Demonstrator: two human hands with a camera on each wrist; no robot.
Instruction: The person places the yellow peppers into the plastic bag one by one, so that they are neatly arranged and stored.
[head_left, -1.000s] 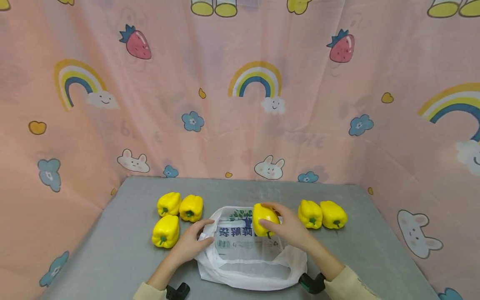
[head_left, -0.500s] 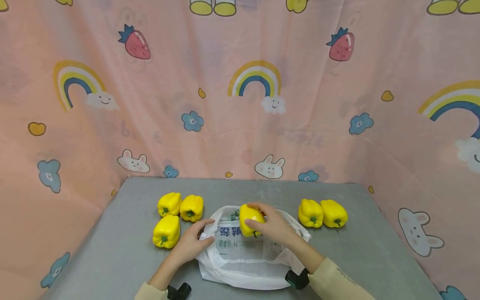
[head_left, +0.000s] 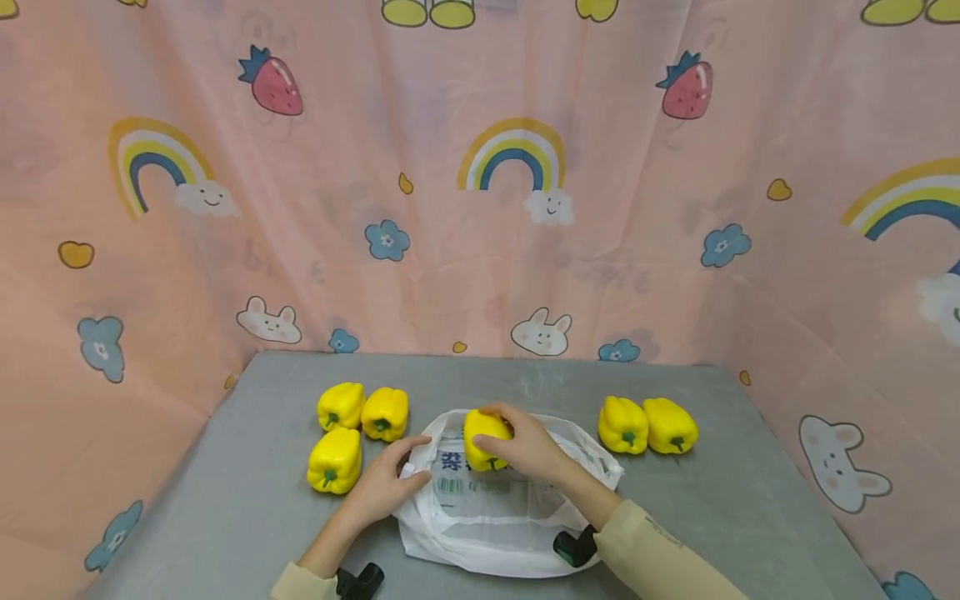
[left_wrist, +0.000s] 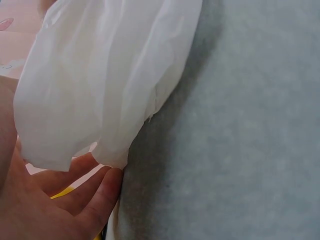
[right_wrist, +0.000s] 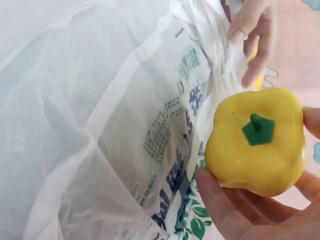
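Pink cloth [head_left: 615, 150] printed with rainbows, strawberries and rabbits hangs behind a grey table [head_left: 750, 500]. Taking the bag as the clock, with 12 at the table's far edge, the right hand [head_left: 528, 446] grips a yellow pepper [head_left: 485, 427], its thumb and fingers curled around the sides. That pepper is over the bag's mouth, toward 11 o'clock, and its green stem [right_wrist: 258, 131] faces the right wrist camera. I cannot tell whether it dips below the rim.

Around it spreads the white plastic bag [head_left: 480, 557], its mouth wide, with blue lettering, a barcode [head_left: 450, 486] and green leaves [right_wrist: 198, 220] printed on it. At nearly 10 o'clock the left hand [head_left: 382, 483] meets the rim, thumb and fingers relaxed and apart, fingertips touching the plastic.

Farther out near 10 o'clock, three more peppers [head_left: 334, 460] sit close together on the table, just beyond the left hand. At 2 o'clock another pair of peppers [head_left: 622, 425] sits side by side. Cream sleeves [head_left: 667, 558] come in from 5 and 7 o'clock, each with a black device [head_left: 360, 581] at the wrist.
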